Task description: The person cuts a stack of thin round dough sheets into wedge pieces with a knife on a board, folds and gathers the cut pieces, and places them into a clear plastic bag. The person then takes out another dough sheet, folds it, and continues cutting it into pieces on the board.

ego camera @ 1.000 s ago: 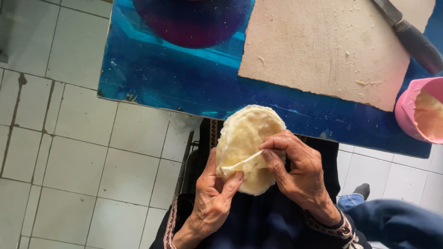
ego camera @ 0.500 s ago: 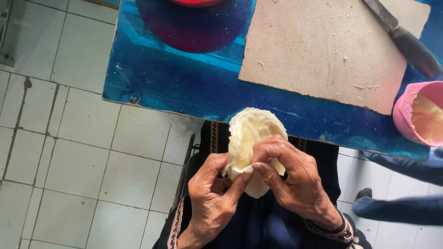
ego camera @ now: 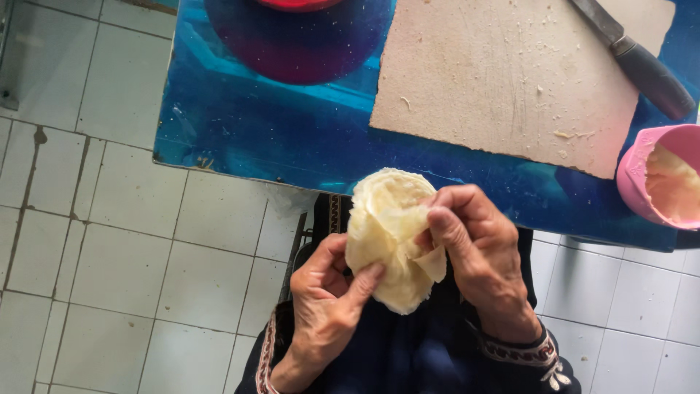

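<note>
Over the tiled floor (ego camera: 109, 219), the left hand (ego camera: 328, 303) cups the pale wrapper (ego camera: 386, 241) from below, thumb pressed on its face. The right hand (ego camera: 474, 252) pinches the wrapper's folded edge. Beyond, on the blue table (ego camera: 292, 138), lie a board (ego camera: 510, 73), a knife (ego camera: 634, 58) and a pink cup (ego camera: 660, 182).

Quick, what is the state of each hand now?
Left hand: closed on the pale dough sheet, supporting it from below.
Right hand: closed, pinching the same sheet's edge.
</note>
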A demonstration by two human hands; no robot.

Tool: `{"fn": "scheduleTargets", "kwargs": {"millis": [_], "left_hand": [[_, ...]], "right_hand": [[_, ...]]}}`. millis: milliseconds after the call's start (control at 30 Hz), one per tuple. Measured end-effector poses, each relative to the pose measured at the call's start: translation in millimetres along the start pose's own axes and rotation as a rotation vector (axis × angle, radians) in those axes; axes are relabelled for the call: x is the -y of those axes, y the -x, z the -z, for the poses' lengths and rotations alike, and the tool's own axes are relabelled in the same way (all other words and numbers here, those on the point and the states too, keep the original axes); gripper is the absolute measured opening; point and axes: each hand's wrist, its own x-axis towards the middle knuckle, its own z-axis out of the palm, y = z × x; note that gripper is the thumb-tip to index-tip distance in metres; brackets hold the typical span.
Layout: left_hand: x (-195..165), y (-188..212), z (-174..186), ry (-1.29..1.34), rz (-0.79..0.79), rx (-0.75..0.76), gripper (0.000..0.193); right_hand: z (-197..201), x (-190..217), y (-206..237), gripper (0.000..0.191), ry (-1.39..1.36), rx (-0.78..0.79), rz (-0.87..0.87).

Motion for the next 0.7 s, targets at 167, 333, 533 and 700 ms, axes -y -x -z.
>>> {"fn": "scheduleTargets", "kwargs": {"millis": [167, 333, 533, 700], "left_hand": [[7.1, -7.1, 7.3, 0.193, 0.158, -0.053, 0.025], [6.4, -8.8, 10.1, 0.283, 0.245, -0.091, 0.032], [12.8, -13.3, 7.4, 0.268, 0.204, -0.094, 0.029], [10.2, -10.7, 14.2, 0.278, 0.235, -0.083, 0.025]], "right_hand": [[8.6, -12.8, -4.6, 0.018, -0.092, -0.090, -0.013], [16.3, -7.9, 0.1, 0.015, -0.116, -0.116, 0.095], [6.3, 0.6, -1.6, 0.033, 0.401, -0.050, 0.152], [15.6, 12.9, -8.4, 0.031, 0.557, -0.191, 0.192]]}}
